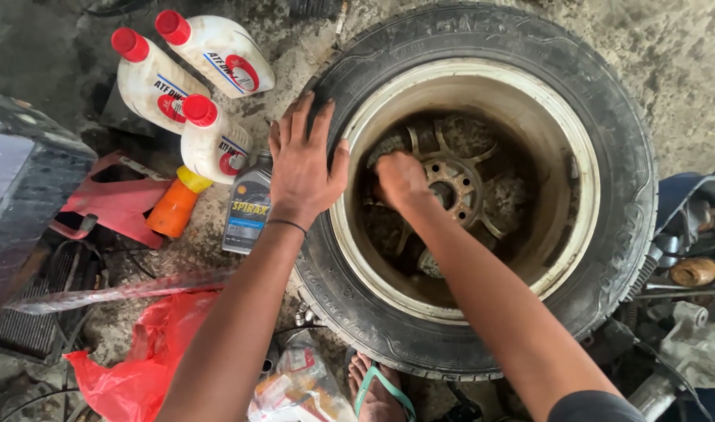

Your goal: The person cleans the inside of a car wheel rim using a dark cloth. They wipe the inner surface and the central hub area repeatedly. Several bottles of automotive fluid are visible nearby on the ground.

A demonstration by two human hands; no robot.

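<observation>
while l hand (303, 168) lies flat, fingers spread on tyre (623, 195), r hand (400, 181) curled inside rim (576, 168), grip unclear

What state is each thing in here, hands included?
Left hand: flat, fingers spread on the tyre.
Right hand: closed, down inside the rim.
Tyre: lying flat on the ground.
Rim: mounted, dirty inside.
White bottles: capped red, lying down.
Red bag: crumpled.

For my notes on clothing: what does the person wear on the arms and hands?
Both forearms are bare and no gloves are worn. The left hand has a thin dark band around its wrist. The right hand wears nothing; a dark sleeve edge shows near the upper arm.
</observation>
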